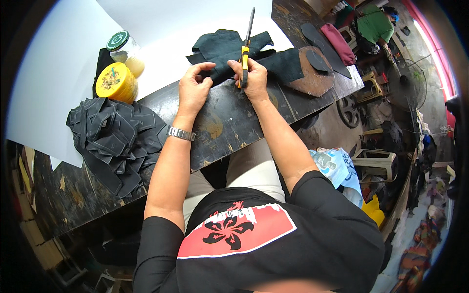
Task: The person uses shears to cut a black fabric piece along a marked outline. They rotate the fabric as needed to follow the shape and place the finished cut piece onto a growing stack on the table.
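A dark green-black sheet of leather or cloth [215, 45], with an irregular outline, lies on the white surface before me. My left hand [194, 93], wearing a metal-banded watch, is closed with thumb and fingers at the near edge of this sheet. In my right hand [254, 80] is a pair of scissors [245, 51] with yellow and black handles, its blades pointing away from me. The right thumb and fingertips also lie close to the sheet. A further dark strip [283, 66] stretches right from beneath the right hand.
A heap of black cut pieces [117, 139] sits left on the worn black table [215, 132]. Behind it stand a yellow round tub [115, 82] and a green-lidded jar [129, 53]. At right lie a brown board [312, 83], dark flat shapes and a pink pouch [338, 44].
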A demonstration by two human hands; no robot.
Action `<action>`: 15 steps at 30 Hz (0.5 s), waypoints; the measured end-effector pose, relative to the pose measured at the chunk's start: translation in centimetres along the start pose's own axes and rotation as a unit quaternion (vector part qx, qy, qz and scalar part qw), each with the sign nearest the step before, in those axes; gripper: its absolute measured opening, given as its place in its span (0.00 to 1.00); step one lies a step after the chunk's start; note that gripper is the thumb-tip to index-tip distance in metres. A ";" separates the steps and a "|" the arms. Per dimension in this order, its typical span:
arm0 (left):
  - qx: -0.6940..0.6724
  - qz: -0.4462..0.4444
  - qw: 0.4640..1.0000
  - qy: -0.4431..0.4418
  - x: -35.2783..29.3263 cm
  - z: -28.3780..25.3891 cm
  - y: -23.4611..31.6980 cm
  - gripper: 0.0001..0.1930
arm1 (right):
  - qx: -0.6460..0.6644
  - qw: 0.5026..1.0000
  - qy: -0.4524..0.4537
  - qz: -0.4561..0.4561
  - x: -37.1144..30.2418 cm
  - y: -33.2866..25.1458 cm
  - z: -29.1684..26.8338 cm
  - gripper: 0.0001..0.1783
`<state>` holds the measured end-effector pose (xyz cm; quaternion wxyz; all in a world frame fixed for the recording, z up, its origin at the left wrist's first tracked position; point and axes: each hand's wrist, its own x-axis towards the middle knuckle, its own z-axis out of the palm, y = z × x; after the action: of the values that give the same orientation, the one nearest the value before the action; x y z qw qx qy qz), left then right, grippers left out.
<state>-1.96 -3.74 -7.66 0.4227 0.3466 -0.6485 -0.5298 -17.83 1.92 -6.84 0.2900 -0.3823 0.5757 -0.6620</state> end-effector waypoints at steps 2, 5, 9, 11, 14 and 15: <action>0.076 0.075 0.994 0.020 -0.2 0.3 0.1 0.19 | -0.008 1.000 0.000 0.002 0.0 0.0 0.1 0.17; 0.129 0.116 0.984 0.030 -0.7 0.7 0.5 0.18 | -0.013 1.000 0.000 0.002 -0.1 -0.1 0.1 0.17; 0.180 0.099 0.979 0.004 -1.1 0.9 1.3 0.16 | -0.006 1.000 -0.006 -0.013 -0.3 -0.3 0.2 0.17; 0.188 0.106 0.976 0.006 -1.4 1.1 1.5 0.14 | 0.002 1.000 -0.010 -0.006 -0.3 -0.2 0.3 0.17; 0.227 0.099 0.969 0.019 -1.5 1.3 1.5 0.11 | -0.010 1.000 -0.004 0.000 -0.2 -0.2 0.3 0.17; 0.237 0.113 0.965 0.024 -1.5 1.3 1.5 0.11 | -0.003 1.000 -0.006 0.000 -0.2 -0.1 0.3 0.17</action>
<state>-2.52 -1.54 -6.60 0.4017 0.3737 -0.7799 -0.3012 -17.45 1.98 -6.75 0.2922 -0.3876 0.5760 -0.6578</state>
